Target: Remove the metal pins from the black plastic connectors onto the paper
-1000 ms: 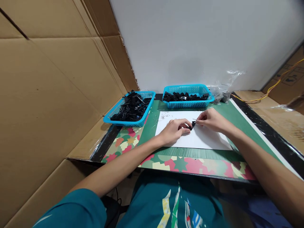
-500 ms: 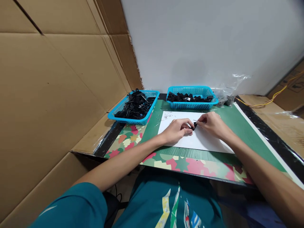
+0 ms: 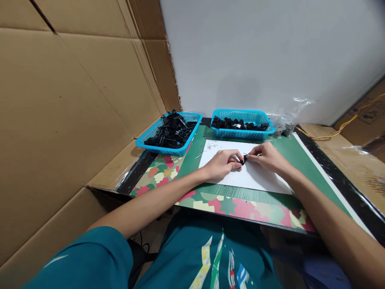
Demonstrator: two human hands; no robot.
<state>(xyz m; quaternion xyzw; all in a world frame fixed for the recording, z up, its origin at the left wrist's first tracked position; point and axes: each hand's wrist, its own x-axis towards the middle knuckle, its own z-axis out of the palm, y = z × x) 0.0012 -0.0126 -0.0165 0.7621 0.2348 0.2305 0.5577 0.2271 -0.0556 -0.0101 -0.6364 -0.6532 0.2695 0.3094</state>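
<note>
Over a white sheet (image 3: pixel 255 178), my left hand (image 3: pixel 223 163) is closed on a small black part (image 3: pixel 244 159), which my fingers partly cover. From the right, my right hand (image 3: pixel 266 157) pinches a thin pin-like piece (image 3: pixel 246 154) at that part's upper end. Tiny loose bits (image 3: pixel 210 147) are scattered on the sheet's upper left corner. The exact shape of the black part cannot be made out.
A blue basket (image 3: pixel 177 151) heaped with black parts stands at the back left, another blue basket (image 3: pixel 240 134) behind the sheet. Clear plastic bags (image 3: pixel 284 126) lie beside it. Cardboard (image 3: pixel 75 100) walls the left side.
My right hand has shifted slightly and its fingertips are closer to the black part. The camera view has moved a little.
</note>
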